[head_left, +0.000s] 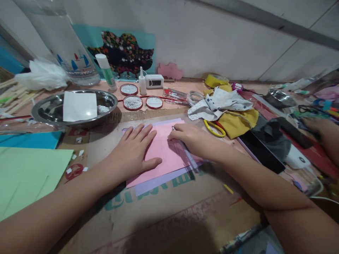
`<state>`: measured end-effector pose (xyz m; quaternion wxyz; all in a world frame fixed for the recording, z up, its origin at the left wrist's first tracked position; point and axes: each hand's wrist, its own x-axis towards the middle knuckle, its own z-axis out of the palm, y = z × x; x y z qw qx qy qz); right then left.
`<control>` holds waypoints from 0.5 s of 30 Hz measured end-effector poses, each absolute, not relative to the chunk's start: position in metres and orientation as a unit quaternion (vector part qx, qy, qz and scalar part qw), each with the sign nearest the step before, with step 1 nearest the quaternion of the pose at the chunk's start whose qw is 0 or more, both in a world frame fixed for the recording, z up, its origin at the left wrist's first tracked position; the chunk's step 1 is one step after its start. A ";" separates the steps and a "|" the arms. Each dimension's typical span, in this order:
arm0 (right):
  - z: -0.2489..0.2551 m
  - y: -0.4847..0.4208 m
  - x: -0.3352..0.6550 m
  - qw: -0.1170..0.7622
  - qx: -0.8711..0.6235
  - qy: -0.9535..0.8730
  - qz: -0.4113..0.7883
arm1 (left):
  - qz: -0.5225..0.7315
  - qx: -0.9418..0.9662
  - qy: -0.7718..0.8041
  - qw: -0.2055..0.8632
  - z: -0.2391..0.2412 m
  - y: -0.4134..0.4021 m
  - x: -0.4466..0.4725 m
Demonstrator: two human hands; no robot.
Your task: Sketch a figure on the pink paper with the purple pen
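One pink sheet (160, 147) over lilac sheet (156, 182), midway between near and wall-side edges of counter (188, 85). Flat under left hand (135, 153), spread wide; pinching pen (189, 156) with right hand (186, 137). Probably light, limp, easily creased, apt to slide; best lifted by corners toward near edge.

Pink paper (169, 157): flat, with purple paper (155, 182) peeking out underneath.
Left hand (132, 148): flat on the left part of the pink paper, fingers spread wide.
Right hand (190, 137): its grip is around a pale purple pen (188, 155), over the pink paper's right part.
Green paper (29, 176): left of the pink paper.
Metal bowl (43, 111): behind and left of the pink paper, with a white card (79, 106) in it.
Yellow cloth (241, 123): behind and right of the pink paper.
Another person's hand (319, 127): far right of the pink paper, blurry.
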<state>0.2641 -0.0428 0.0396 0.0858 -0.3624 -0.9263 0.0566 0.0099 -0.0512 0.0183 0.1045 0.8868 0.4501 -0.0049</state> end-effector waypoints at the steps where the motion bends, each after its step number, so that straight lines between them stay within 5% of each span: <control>1: 0.043 -0.043 0.266 0.078 -0.374 -0.922 0.060 | -0.005 0.887 0.449 0.106 0.019 -0.051 0.010; 15: 0.045 -0.039 0.272 0.104 -0.353 -0.925 0.100 | -0.010 0.891 0.446 0.080 0.014 -0.051 0.009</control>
